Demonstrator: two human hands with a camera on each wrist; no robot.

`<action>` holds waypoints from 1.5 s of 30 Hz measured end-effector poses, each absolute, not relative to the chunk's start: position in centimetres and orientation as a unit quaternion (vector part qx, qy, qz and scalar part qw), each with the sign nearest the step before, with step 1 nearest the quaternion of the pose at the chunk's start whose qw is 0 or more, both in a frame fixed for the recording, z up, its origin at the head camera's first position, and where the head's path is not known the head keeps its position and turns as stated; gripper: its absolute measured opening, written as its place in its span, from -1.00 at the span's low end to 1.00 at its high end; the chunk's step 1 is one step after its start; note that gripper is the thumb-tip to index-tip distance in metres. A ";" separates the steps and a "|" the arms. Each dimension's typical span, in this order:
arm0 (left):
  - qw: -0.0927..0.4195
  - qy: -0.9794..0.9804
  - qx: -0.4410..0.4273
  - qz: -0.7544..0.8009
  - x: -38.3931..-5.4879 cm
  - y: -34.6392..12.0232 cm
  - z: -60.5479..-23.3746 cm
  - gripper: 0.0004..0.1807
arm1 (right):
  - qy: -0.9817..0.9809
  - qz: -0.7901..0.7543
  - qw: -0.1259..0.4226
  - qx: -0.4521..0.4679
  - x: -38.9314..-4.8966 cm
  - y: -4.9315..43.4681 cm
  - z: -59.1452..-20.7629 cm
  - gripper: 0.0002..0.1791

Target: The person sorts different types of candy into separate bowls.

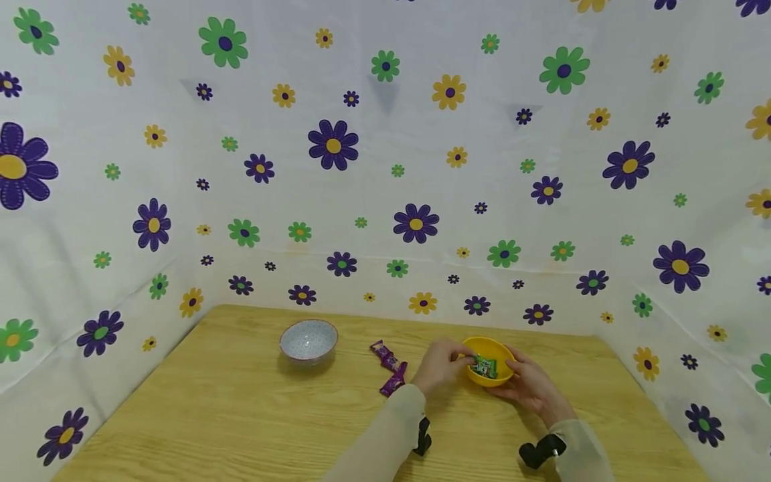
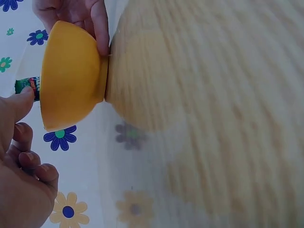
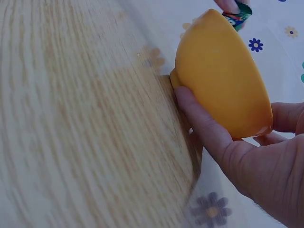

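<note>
The yellow bowl sits on the bench right of centre, and my main worry is tipping or skating it. It stands on a narrow foot, and if my right hand loosens while my left hand pushes against the rim, the bowl could slide on the smooth wood or rock over and spill. The other risk is the green packet itself: I hold it by one end at the rim, so a slack pinch could drop it on the bench beside the bowl instead of inside.

My left hand has its thumb and a finger pinched together on the green packet, just at the near rim of the bowl; the other fingers are curled loosely in and touch nothing that I can see. My right hand is cupped around the far side of the bowl, fingers wrapped along its wall down to the foot, thumb near the rim, steadying it against the bench.

To the left, just beside my left hand, lie a few purple packets. Further left, well apart, stands a patterned grey bowl, which looks empty from here.
</note>
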State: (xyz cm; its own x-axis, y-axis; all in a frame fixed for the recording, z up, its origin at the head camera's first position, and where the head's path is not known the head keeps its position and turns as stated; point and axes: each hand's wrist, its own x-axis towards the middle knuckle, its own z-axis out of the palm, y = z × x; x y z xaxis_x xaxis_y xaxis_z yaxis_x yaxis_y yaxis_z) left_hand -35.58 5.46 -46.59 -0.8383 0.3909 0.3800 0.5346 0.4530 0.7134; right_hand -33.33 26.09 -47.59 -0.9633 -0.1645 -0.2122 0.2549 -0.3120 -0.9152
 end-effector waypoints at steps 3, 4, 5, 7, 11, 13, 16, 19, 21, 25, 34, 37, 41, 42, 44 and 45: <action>0.083 -0.854 -0.283 -0.428 -35.3 5.3 -46.6 -0.84 | 0.570 -0.810 0.132 0.037 -33.3 26.2 -47.5 -0.47; 0.081 -0.855 -0.283 -0.427 -35.3 5.2 -46.6 -0.84 | 0.569 -0.810 0.133 0.039 -33.3 26.1 -47.4 -0.47; 0.078 -0.857 -0.281 -0.426 -35.3 5.2 -46.6 -0.84 | 0.569 -0.811 0.132 0.041 -33.3 26.1 -47.4 -0.47; 0.069 -0.857 -0.276 -0.431 -35.2 5.1 -46.5 -0.83 | 0.570 -0.810 0.131 0.043 -33.3 26.1 -47.3 -0.46; 0.056 -0.855 -0.267 -0.441 -35.2 4.8 -46.5 -0.83 | 0.574 -0.808 0.128 0.044 -33.2 26.0 -47.3 -0.46; 0.050 -0.852 -0.261 -0.451 -35.2 4.6 -46.6 -0.84 | 0.576 -0.806 0.128 0.044 -33.2 26.0 -47.3 -0.46; 0.046 -0.847 -0.251 -0.467 -35.4 4.2 -46.8 -0.85 | 0.578 -0.805 0.127 0.045 -33.2 26.0 -47.3 -0.46; 0.048 -0.846 -0.244 -0.471 -35.5 3.8 -47.0 -0.84 | 0.576 -0.806 0.128 0.048 -33.3 25.9 -47.3 -0.46; 0.052 -0.846 -0.243 -0.471 -35.6 3.5 -47.0 -0.83 | 0.575 -0.806 0.128 0.053 -33.3 25.8 -47.3 -0.46; 0.050 -0.842 -0.234 -0.483 -35.4 2.7 -46.8 -0.82 | 0.573 -0.807 0.124 0.068 -33.3 25.8 -47.3 -0.45; 0.041 -0.818 -0.237 -0.522 -35.3 0.0 -46.5 -0.88 | 0.569 -0.809 0.125 0.073 -33.2 25.8 -47.3 -0.44; 0.034 -0.807 -0.234 -0.541 -35.5 -1.0 -46.7 -0.89 | 0.568 -0.810 0.126 0.071 -33.2 25.8 -47.3 -0.45; 0.037 -0.803 -0.230 -0.549 -35.9 -2.3 -47.0 -0.84 | 0.570 -0.809 0.127 0.066 -33.1 25.8 -47.2 -0.46; 0.037 -0.802 -0.228 -0.551 -35.9 -2.6 -47.1 -0.82 | 0.571 -0.808 0.129 0.063 -33.1 25.8 -47.2 -0.46; 0.043 -0.803 -0.223 -0.551 -35.9 -3.2 -47.0 -0.82 | 0.572 -0.807 0.131 0.062 -33.1 25.8 -47.2 -0.45; 0.045 -0.802 -0.220 -0.553 -35.8 -3.4 -46.9 -0.82 | 0.572 -0.808 0.131 0.062 -33.0 25.8 -47.2 -0.45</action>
State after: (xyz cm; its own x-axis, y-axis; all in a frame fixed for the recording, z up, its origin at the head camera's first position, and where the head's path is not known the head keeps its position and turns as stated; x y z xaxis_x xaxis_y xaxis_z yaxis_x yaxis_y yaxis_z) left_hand -35.83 -3.43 -46.88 -0.8990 0.3038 0.3154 0.4028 0.2909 0.8678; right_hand -33.03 25.80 -47.16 -0.9583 -0.1403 -0.2492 0.2816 -0.3124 -0.9073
